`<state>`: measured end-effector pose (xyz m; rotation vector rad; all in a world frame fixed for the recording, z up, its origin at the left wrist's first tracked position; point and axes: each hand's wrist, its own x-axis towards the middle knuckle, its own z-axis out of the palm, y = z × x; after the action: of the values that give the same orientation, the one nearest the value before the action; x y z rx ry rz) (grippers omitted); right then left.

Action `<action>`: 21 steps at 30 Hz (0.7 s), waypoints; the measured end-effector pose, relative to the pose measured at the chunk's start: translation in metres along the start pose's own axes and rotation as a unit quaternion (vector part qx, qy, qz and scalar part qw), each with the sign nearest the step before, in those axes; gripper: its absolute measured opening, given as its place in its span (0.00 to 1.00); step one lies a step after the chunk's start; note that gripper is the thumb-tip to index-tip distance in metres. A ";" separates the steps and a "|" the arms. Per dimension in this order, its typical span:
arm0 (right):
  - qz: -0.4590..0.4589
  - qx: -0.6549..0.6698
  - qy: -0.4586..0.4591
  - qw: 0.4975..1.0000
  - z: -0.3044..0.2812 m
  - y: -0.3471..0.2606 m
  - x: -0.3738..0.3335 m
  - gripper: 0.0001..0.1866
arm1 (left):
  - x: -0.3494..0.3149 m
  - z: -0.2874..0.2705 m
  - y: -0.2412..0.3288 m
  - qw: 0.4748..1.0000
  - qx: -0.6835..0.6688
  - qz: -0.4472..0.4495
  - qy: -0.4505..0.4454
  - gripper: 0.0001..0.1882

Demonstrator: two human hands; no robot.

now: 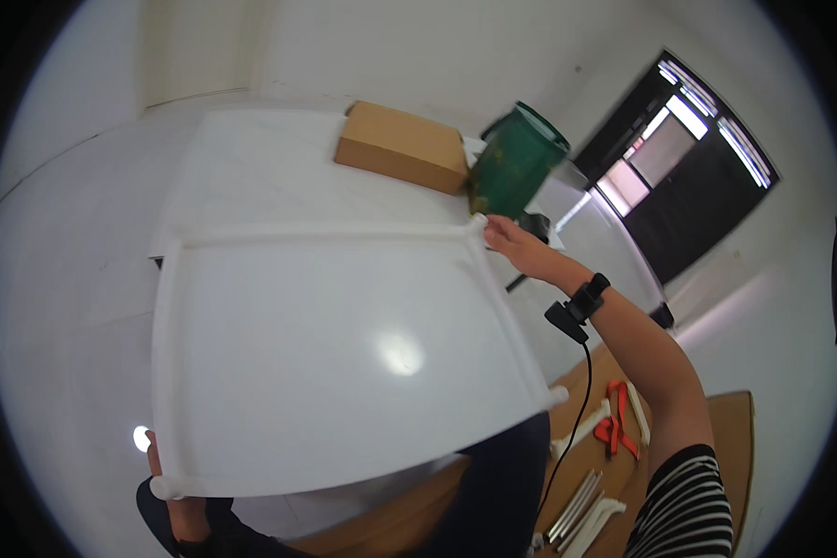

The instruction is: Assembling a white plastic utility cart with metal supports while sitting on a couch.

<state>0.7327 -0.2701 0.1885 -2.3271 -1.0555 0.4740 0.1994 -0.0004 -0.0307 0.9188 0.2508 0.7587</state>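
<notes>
Holding large white panel [344, 344] up over desk [251, 167]: right hand [516, 244] fingers clenched on 1 o'clock corner, left hand [179, 498] gripping 7 o'clock corner; next move likely needs level, two-handed carry w/ clearance from green bin [516, 163].

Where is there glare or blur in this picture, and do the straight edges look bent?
Head view: a round glare spot sits on the white panel; the doorway is overexposed in its bright panes; the green container looks slightly motion-blurred; the panel's straight rims bow from fisheye distortion; the corners are black.
</notes>
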 end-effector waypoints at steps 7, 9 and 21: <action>0.201 0.103 -0.058 0.972 -0.002 0.086 -0.190 0.21 | -0.014 -0.023 0.002 0.964 0.210 0.103 0.124 0.29; 0.289 0.056 -0.062 0.954 -0.002 0.150 -0.271 0.21 | -0.013 -0.027 -0.001 0.900 0.383 0.161 0.135 0.32; 0.625 0.106 0.052 0.772 0.126 0.268 -0.602 0.16 | 0.017 -0.103 0.005 0.954 0.214 0.117 0.173 0.26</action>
<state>0.4430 -0.8400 -0.0166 -2.4788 0.7512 0.8329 0.1575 0.0772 -0.0868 1.2355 0.6420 1.1134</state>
